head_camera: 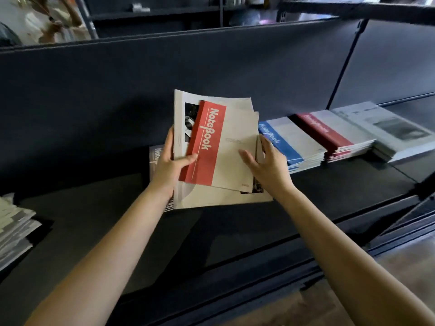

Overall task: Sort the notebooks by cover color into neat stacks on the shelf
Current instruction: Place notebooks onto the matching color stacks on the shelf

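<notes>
Far left, at the shelf edge: a slumped pile of grey-and-white paper notebooks (14, 227), its edges out of line.

Centre left: a black-and-white printed notebook (155, 158) lies flat on the matte black shelf (235, 231), partly covered by the work in hand.

The left hand (169, 165) grips a loose bundle of beige paper notebooks (235, 137), raised and tilted above the shelf. The thumb is clamped across the front and the fingers are behind. Topmost is the red-banded beige notebook (207, 142) lettered "NoteBook", skewed against the covers beneath it.

The right hand (266, 163) is spread wide, thumb flat on the cover, fingertips at the bundle's right edge. No closed pinch is evident.

To the right, flat on the shelf in a row, are a blue-banded stack (289, 142), a dark-red-banded stack (329, 132) and a grey-covered stack (395, 135), each just beside its neighbour.

Risks, as judged:
- The bundle is fanned and clamped from one side only, so drawing the red-banded notebook free could spill the rest onto the shelf.
- The blue-banded stack sits just beside the right hand, and a careless sweep would knock it out of square.
- The band in hand reads brighter than the dark-red-banded stack, so misfiling is possible.
</notes>
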Demonstrator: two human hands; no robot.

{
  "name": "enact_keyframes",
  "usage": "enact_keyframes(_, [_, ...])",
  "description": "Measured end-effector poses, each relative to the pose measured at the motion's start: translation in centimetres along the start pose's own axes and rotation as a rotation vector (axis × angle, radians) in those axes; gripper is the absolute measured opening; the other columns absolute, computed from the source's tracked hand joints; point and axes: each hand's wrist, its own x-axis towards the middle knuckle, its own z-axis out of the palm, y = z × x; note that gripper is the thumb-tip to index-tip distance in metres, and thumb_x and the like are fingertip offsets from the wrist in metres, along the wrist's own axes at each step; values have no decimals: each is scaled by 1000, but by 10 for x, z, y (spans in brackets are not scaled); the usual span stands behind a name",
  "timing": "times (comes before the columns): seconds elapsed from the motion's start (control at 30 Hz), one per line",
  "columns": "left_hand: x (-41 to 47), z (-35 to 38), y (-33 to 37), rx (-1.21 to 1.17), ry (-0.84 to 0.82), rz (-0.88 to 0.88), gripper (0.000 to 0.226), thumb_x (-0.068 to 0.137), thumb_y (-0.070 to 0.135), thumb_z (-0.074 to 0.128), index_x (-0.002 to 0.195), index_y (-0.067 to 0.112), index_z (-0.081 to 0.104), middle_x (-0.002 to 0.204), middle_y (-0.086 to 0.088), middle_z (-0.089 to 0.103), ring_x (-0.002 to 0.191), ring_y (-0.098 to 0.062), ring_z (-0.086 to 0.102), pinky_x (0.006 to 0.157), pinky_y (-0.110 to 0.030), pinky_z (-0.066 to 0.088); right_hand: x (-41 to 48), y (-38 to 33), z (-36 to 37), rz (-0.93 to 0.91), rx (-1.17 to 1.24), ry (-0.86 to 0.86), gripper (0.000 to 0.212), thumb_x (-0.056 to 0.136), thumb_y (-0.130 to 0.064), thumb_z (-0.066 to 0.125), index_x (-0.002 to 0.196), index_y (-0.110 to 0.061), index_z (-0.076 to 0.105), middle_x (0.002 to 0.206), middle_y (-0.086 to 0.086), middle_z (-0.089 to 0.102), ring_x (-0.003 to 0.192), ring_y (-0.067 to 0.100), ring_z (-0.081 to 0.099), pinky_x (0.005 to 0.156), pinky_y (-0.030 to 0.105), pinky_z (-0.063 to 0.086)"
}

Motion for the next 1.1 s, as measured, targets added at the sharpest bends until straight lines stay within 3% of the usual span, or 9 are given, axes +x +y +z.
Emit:
enact_keyframes(0.17, [25,72,9,-7,-9,20,84,87,16,68,151,37,17,122,20,52,96,9,57,69,-8,50,30,39,-48,-30,71,56,81,80,-33,74,144,-17,28,137,3,46,123,20,47,99,41,45])
enact_keyframes(0.27, [40,110,13,-18,-52,43,83,87,20,68,152,35,19,142,10,48,117,-2,55,92,-22,51,51,59,-86,-50,114,67,81,86,-25,70,149,-18,19,137,2,48,120,16,49,94,37,48])
enact_keyframes(0.37, [57,155,21,-18,-94,68,83,83,16,72,150,33,25,141,4,51,123,-10,55,105,-39,44,71,88,-129,-57,88,103,77,91,-16,63,150,-20,13,130,2,53,102,9,49,75,25,46])
enact_keyframes(0.5, [68,216,26,-32,-112,111,82,82,10,72,148,34,29,134,12,55,111,3,59,90,-17,49,94,126,-177,-18,77,142,74,93,-11,58,150,-23,13,117,2,56,94,15,52,72,29,42])
enact_keyframes(0.57, [73,236,23,-41,-120,113,79,82,6,71,147,32,32,131,6,59,110,-6,63,93,-26,52,104,142,-197,-2,42,197,72,92,-7,57,150,-23,18,109,-2,52,90,16,52,71,30,43])
enact_keyframes(0.63, [77,247,17,-44,-106,105,79,83,2,70,147,30,33,133,0,59,112,-14,63,97,-35,51,115,158,-218,30,-3,275,71,90,-3,56,149,-25,23,105,-5,50,87,17,51,71,30,43])
enact_keyframes(0.8, [84,248,9,-14,-41,81,80,83,2,69,148,29,31,133,4,58,117,-11,59,96,-28,50,139,198,-247,241,-44,370,73,87,-4,47,145,-42,24,110,0,57,85,23,54,72,37,51])
enact_keyframes(0.93, [85,234,7,18,27,87,76,84,-1,66,146,30,35,129,11,60,112,-2,60,92,-18,48,155,216,-244,329,-95,275,74,86,-4,44,145,-42,24,110,8,60,81,26,54,69,34,49])
enact_keyframes(1.1, [87,219,5,29,103,77,80,84,2,68,149,29,30,137,13,53,111,10,55,82,-4,45,176,218,-233,234,-215,123,76,85,-2,47,146,-42,27,120,9,62,85,24,53,65,29,45])
